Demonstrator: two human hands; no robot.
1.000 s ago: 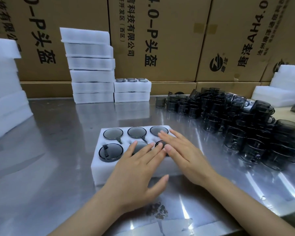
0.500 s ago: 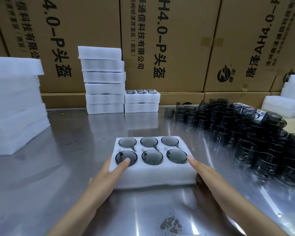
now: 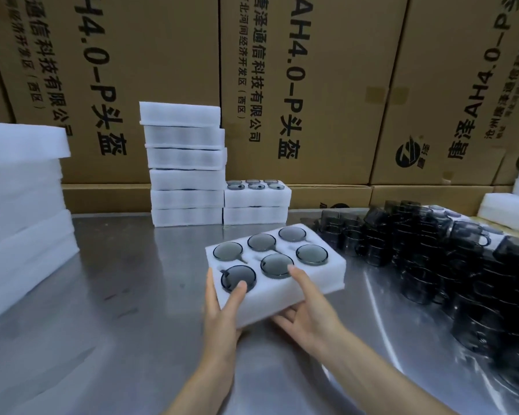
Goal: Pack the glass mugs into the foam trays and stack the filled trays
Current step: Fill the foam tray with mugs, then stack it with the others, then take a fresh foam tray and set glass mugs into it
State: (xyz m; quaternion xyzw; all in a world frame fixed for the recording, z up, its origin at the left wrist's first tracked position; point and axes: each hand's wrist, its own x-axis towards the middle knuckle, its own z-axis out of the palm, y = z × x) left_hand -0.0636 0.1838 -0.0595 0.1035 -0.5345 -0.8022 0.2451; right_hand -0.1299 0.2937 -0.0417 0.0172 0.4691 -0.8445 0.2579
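Note:
A white foam tray (image 3: 331,272) filled with several dark glass mugs (image 3: 277,265) is lifted off the steel table, tilted with its far right corner higher. My left hand (image 3: 222,307) grips its near left corner, thumb on top by a mug. My right hand (image 3: 307,307) grips the near edge, thumb on top and fingers beneath. At the back stand a tall stack of foam trays (image 3: 186,166) and, right of it, a short stack of two trays (image 3: 256,203) with mugs showing in the upper one.
A large heap of loose dark glass mugs (image 3: 450,259) covers the table's right side. Thick foam sheets (image 3: 21,211) are piled at the left, more foam (image 3: 510,205) at the far right. Cardboard boxes (image 3: 297,85) wall off the back. The steel table (image 3: 126,310) shows bare metal between.
Both hands went from pressing on the mugs to the tray's sides, then gripped it and lifted it off the table toward the back stacks.

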